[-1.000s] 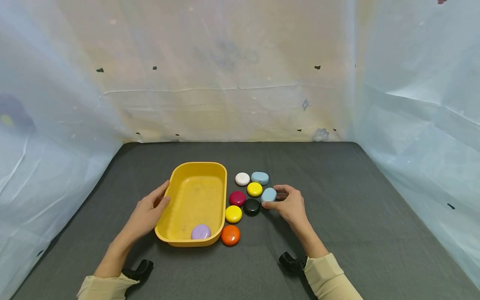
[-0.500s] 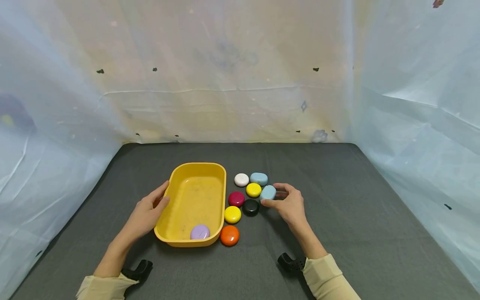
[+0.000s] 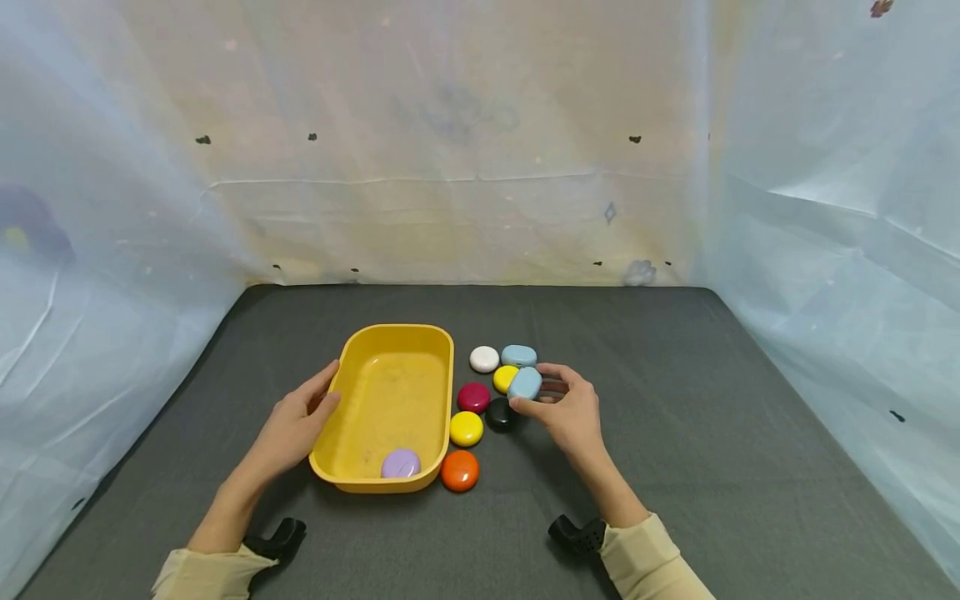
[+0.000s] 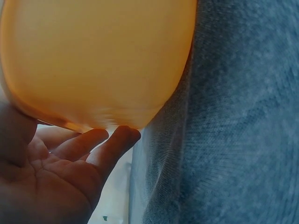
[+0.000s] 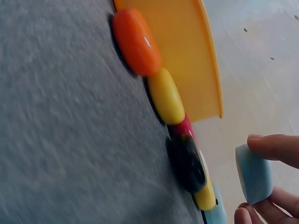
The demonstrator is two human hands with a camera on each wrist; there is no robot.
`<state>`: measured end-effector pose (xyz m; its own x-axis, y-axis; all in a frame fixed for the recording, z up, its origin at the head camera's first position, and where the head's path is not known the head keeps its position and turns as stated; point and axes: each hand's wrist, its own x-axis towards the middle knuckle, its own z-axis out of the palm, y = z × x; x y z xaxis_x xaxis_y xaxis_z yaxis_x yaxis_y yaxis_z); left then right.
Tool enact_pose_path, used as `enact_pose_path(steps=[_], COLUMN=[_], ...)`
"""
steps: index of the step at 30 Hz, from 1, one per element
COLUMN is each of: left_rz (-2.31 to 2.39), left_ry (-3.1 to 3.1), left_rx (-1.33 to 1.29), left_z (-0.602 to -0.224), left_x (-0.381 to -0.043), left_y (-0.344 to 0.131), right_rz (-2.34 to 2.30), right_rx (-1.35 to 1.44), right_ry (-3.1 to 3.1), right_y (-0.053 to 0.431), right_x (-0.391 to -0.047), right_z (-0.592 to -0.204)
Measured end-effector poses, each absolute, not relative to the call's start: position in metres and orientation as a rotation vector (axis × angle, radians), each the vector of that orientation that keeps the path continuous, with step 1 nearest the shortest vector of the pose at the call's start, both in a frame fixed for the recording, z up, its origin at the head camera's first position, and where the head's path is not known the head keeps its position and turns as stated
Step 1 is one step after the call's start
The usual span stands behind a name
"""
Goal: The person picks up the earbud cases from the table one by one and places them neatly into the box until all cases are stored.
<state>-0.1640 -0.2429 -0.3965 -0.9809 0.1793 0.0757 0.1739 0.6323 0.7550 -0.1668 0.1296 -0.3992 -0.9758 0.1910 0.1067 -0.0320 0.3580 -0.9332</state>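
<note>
Right hand [image 3: 566,407] clamped on a pale blue piece [image 3: 525,384], thumb and fingers at its ends, to the right of the yellow tray [image 3: 393,392]! Left hand [image 3: 296,417] has its fingers apart, resting along the tray's left side. From the right wrist, we see that the held piece is lifted off the grey cloth [image 3: 720,450]; from the left wrist, fingertips meet the tray's outer wall. Only the head view catches the lilac piece [image 3: 401,463] inside the tray's near end.

Tight along the tray's right rim: near yellow piece [image 3: 467,428] and orange piece [image 3: 460,472] sit just beside it. Past that cluster, cloth stretches wide to the right of the tray.

Count them, right of the tray: two blue, the second blue piece [image 3: 519,355] on the cloth; two yellow, counting the far yellow piece [image 3: 504,379]; one white piece [image 3: 484,359], one crimson piece [image 3: 474,397], one black piece [image 3: 499,415], one orange. Inside the tray, one lilac.
</note>
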Motion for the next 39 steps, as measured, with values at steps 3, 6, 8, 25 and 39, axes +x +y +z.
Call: enact_pose_path(steps=[3,6,8,25,39], left_rz=[1.308,1.306,1.304,1.283,1.291], left_ry=[2.830,2.828,2.829,2.848,2.850], left_rx=[0.299,0.296,0.295,0.300,0.291], left_z=[-0.396,-0.397,-0.398,-0.399,-0.397], left_x=[-0.163,-0.163,-0.164,-0.165,-0.161], left_y=[-0.243,-0.244,-0.244,-0.245,-0.247], right_rz=[1.695,1.713,1.719,1.968,1.976], right_rx=[-0.131,-0.123,-0.118,0.156,0.344], right_ry=[-2.425,-2.430,-2.430,-2.382,-2.488], right_y=[0.124,0.120,0.118,0.086,0.052], right_x=[-0.165,-0.163,-0.162,-0.155,-0.153], right_z=[-0.399,-0.398,-0.396,-0.369,-0.359])
